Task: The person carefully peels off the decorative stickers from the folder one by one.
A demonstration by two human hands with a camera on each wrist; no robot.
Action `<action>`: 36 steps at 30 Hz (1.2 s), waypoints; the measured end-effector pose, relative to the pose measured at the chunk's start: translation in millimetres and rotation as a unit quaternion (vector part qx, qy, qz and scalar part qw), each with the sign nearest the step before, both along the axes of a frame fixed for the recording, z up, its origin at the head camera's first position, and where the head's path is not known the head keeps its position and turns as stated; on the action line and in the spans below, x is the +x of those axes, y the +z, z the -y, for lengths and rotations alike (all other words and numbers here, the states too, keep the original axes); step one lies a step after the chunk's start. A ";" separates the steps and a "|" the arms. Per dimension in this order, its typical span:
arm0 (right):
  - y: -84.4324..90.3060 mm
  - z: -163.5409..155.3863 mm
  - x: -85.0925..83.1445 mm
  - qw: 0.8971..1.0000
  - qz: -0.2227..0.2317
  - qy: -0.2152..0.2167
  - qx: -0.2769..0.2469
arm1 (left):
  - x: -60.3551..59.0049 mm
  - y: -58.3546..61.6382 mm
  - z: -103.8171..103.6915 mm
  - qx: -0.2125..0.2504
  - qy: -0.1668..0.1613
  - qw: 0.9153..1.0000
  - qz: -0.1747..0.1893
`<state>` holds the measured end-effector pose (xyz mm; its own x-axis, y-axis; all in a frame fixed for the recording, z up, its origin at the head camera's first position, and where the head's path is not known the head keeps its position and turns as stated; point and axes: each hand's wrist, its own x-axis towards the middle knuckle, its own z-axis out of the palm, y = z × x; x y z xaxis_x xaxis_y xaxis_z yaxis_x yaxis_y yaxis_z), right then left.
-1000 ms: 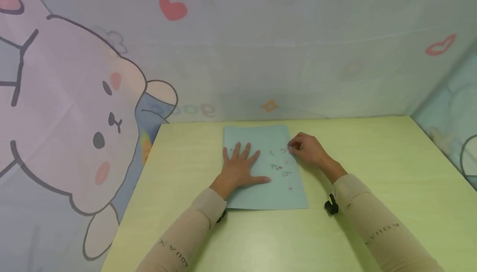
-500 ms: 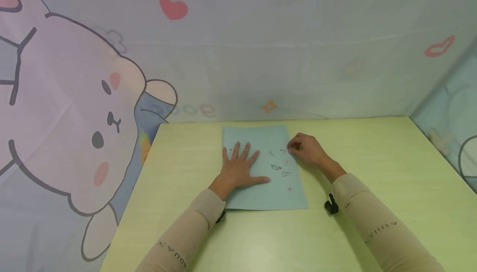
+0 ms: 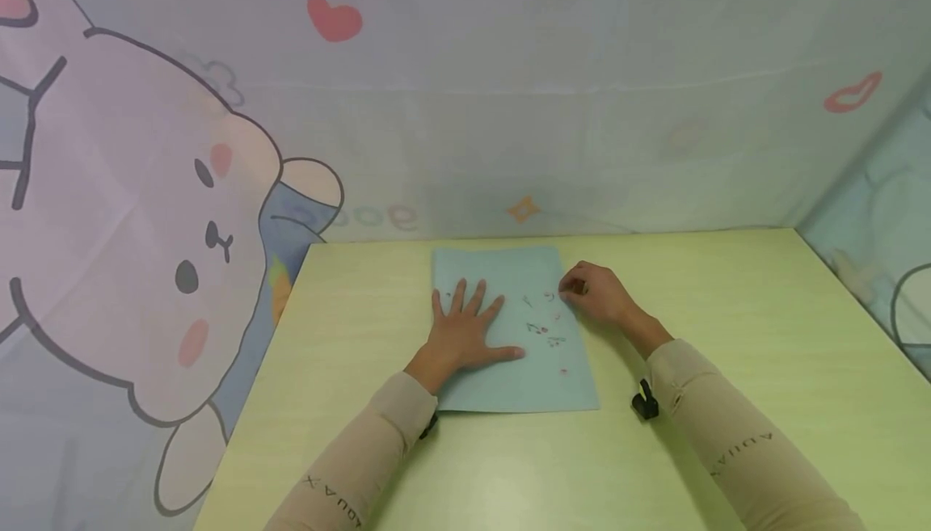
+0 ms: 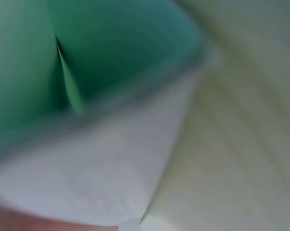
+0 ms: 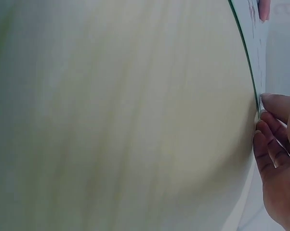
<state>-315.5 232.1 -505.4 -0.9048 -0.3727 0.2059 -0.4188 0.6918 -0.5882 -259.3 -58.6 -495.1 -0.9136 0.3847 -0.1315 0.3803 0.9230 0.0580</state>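
A light-blue piece of paper (image 3: 518,272) with small red and dark printed marks lies flat on the table. My left hand (image 3: 465,335) rests palm down on its left half, fingers spread. At the upper right edge, my right hand (image 3: 595,292) pinches the paper between thumb and curled fingers. The right wrist view shows the thumb (image 5: 277,106) on the upper face and fingertips along the green rim (image 5: 248,60). In the left wrist view, a blurred green hollow (image 4: 130,43) opens between paper layers, above a whitish face (image 4: 87,178).
The pale yellow-green table (image 3: 698,297) extends on both sides of the paper. A cloth backdrop (image 3: 582,111) with a cartoon animal (image 3: 138,191) and hearts rises behind and on the left. A black wrist-camera mount (image 3: 645,402) hangs under the right sleeve (image 3: 727,426).
My right fingertips have shifted slightly over the paper's edge and now cover a small red mark there. The left hand stays where it was. The head view has drifted slightly.
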 end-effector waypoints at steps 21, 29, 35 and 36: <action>-6.4 -2.3 0.0 0.999 -0.032 0.018 0.027 | 1.1 -0.8 2.2 0.006 -0.003 1.000 0.011; -5.5 -2.7 0.1 0.999 -0.032 0.027 0.025 | 2.5 1.0 1.8 0.012 0.000 1.000 0.014; -2.1 -4.5 0.1 0.999 -0.033 0.024 0.022 | 2.8 4.6 0.7 0.010 -0.006 1.000 0.004; -1.9 -4.6 0.0 0.999 -0.033 0.024 0.019 | 2.7 5.2 0.4 0.011 -0.007 1.000 0.003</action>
<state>-315.5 236.7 -507.2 -0.8710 -0.4232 0.2496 -0.4885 0.6913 -0.5324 -256.6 -59.0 -489.9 -0.9076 0.4000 -0.1278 0.3924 0.9162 0.0814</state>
